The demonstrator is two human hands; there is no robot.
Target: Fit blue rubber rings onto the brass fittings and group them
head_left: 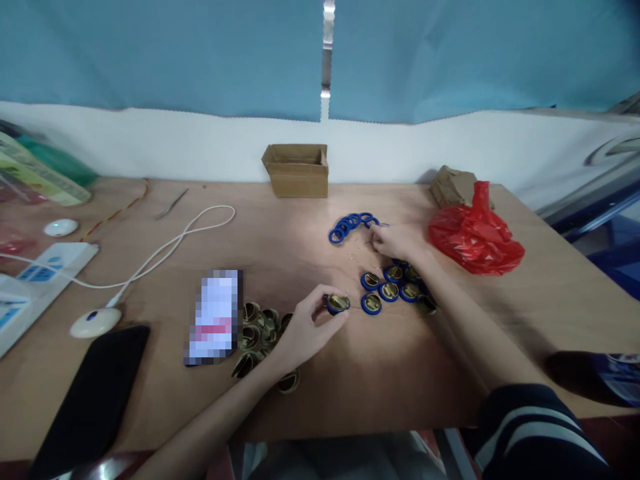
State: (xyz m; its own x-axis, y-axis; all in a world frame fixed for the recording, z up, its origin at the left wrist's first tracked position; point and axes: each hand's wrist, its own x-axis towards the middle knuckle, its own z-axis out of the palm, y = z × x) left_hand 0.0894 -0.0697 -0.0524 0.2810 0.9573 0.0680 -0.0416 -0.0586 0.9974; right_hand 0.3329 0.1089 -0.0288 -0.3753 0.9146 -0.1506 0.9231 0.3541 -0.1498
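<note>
1. Gold discs [250, 338] lie left of centre, toward the table's [380, 377] front edge
2. Left hand [310, 330] pinches a gold-faced piece [339, 303], between front and back edges
3. Blue-rimmed discs [389, 291] cluster to its right
4. Right hand [384, 241] bends beside blue rings [337, 235]; what it grips, I cannot tell
5. Cardboard box [300, 181] stands at the back edge

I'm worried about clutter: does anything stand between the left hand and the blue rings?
Nothing sizeable: between the left hand and blue rings lies the table, with only tiny, unclear bits near the rings.
</note>
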